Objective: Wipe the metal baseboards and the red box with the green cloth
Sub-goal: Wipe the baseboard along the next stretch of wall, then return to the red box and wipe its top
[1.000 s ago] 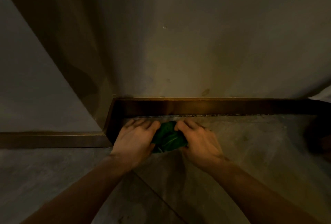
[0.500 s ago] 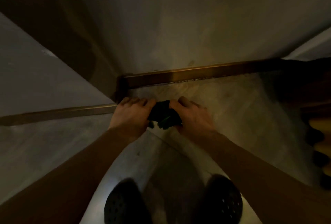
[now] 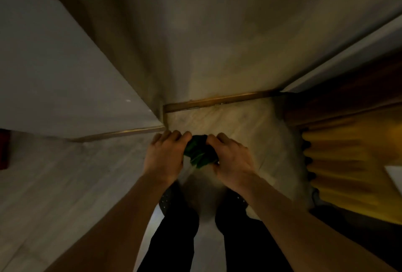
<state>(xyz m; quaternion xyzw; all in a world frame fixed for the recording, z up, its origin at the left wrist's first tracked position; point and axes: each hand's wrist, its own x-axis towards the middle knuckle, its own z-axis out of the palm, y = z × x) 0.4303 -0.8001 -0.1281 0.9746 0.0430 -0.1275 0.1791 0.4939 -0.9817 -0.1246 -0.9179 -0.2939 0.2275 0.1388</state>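
The green cloth is bunched up between my two hands, held above the floor in front of me. My left hand grips its left side and my right hand grips its right side. A bronze metal baseboard runs along the foot of the far wall, well beyond the cloth. A second baseboard runs along the wall on the left, meeting the first at a corner. A red object, possibly the red box, shows at the far left edge.
My legs in black trousers and dark perforated shoes stand below the hands on the pale floor. A yellow ribbed object and dark wooden furniture fill the right side. Grey walls rise ahead and to the left.
The view has risen and pulled back from the baseboard corner. Both hands have lifted away from the floor with the cloth still between them; my legs have come into view.
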